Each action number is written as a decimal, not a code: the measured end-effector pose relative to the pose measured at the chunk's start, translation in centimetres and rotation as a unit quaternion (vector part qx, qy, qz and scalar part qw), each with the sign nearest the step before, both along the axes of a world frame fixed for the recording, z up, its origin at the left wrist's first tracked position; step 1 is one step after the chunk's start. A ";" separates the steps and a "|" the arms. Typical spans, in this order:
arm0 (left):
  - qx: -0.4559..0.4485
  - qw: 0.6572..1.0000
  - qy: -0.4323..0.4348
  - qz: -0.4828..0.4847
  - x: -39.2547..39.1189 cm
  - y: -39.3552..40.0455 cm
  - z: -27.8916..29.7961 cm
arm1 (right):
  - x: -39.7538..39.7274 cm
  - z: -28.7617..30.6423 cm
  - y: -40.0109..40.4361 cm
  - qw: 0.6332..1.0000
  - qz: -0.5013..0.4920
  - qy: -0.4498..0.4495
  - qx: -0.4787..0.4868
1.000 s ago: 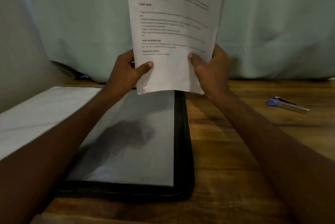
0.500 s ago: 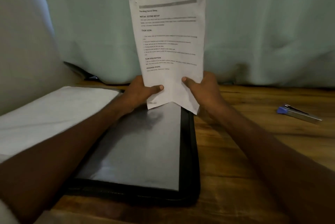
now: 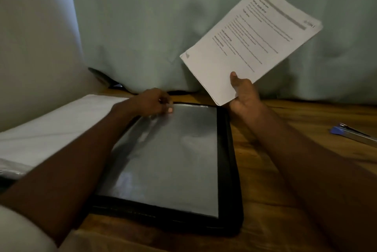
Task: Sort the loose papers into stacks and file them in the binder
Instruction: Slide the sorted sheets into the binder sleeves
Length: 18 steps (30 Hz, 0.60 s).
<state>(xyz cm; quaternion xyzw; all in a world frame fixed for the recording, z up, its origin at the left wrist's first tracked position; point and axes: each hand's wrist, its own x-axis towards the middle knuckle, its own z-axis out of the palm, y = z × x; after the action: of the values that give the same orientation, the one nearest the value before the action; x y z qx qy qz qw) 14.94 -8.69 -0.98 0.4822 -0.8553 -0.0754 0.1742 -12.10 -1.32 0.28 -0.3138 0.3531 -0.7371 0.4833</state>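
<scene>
A person's right hand (image 3: pixel 243 93) gripped a stack (image 3: pixel 253 41) of printed papers, raised at two o'clock, apparently keeping it clear while the left hand (image 3: pixel 151 103) pinched the top edge of a sleeve (image 3: pixel 173 156) in the binder (image 3: pixel 229 170), likely opening it for filing.

Bench (image 3: pixel 265 170): brown wood, grain visible.
Binder (image 3: pixel 228 170): black, open, lying flat at centre; clear sleeve uppermost.
Stapler (image 3: pixel 353 134): blue and metal, at 3 o'clock, well apart from binder.
</scene>
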 end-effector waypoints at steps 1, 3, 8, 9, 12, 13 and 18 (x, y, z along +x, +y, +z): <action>-0.005 1.000 0.013 0.001 -0.2 -0.3 -0.2 | 0.1 0.0 -0.4 1.000 0.005 -0.009 -0.004; -0.026 0.999 0.034 0.003 -0.4 -0.6 -0.4 | 0.4 -0.1 -1.6 0.999 0.019 -0.031 -0.008; -0.036 0.997 0.060 0.013 -0.8 -0.8 -0.4 | 0.8 0.3 -3.6 0.989 0.082 -0.122 -0.032; -0.041 0.996 0.074 0.012 -0.8 -0.6 -0.4 | 0.8 0.4 -3.9 0.991 0.081 -0.102 -0.028; -0.044 0.989 0.144 0.004 -1.1 -0.3 -0.4 | 0.4 -0.3 -4.6 0.998 0.058 -0.001 -0.002; -0.038 0.985 0.168 0.002 -1.2 -0.2 -0.4 | 0.3 -0.6 -4.6 0.998 0.054 0.023 0.006; -0.004 0.988 0.153 0.011 -2.0 0.0 -0.9 | -0.5 -1.4 -4.4 0.998 0.062 0.006 0.002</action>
<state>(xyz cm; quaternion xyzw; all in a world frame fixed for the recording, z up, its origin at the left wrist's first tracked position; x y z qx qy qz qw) 12.94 -8.73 -1.89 0.4740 -0.8133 -0.1430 0.3056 -12.57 -5.72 -1.09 -0.3386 0.3378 -0.7030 0.5263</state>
